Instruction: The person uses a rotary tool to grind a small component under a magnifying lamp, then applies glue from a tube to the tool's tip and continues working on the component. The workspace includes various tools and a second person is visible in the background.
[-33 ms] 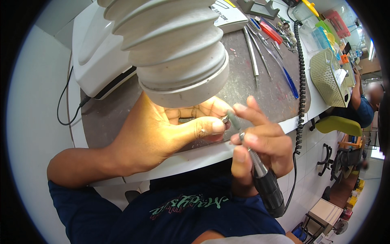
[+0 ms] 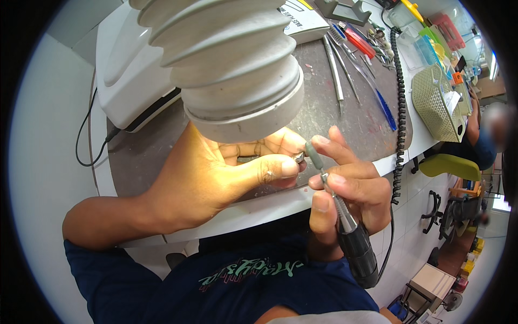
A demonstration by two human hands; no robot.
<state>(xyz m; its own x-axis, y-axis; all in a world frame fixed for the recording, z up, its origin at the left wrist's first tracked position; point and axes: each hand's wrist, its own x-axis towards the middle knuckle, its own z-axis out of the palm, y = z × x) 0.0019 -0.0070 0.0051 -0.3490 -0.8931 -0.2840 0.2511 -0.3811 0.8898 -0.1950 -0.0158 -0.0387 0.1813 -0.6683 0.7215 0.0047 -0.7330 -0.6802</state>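
Under the rim of a white ribbed suction hose (image 2: pixel 237 92), my left hand (image 2: pixel 208 186) pinches a small shiny metal piece (image 2: pixel 298 157) between thumb and fingers. My right hand (image 2: pixel 356 197) grips a rotary handpiece (image 2: pixel 353 243), black at its lower end and steel toward the front. Its green grinding stone (image 2: pixel 314 155) is just right of the metal piece; whether they touch I cannot tell. The hose hides part of my left fingers.
A white machine (image 2: pixel 129 70) stands on the left of the grey mat (image 2: pixel 145 162). Metal instruments (image 2: pixel 334 70), a red-handled tool (image 2: pixel 359 40) and a blue brush (image 2: pixel 386 110) lie at right, beside a coiled cord (image 2: pixel 400 108) and plastic basket (image 2: pixel 431 108). A co-worker (image 2: pixel 480 146) sits beyond.
My right hand and the handpiece have shifted slightly to the right, and the grinding stone sits a little further right. My left hand looks the same.
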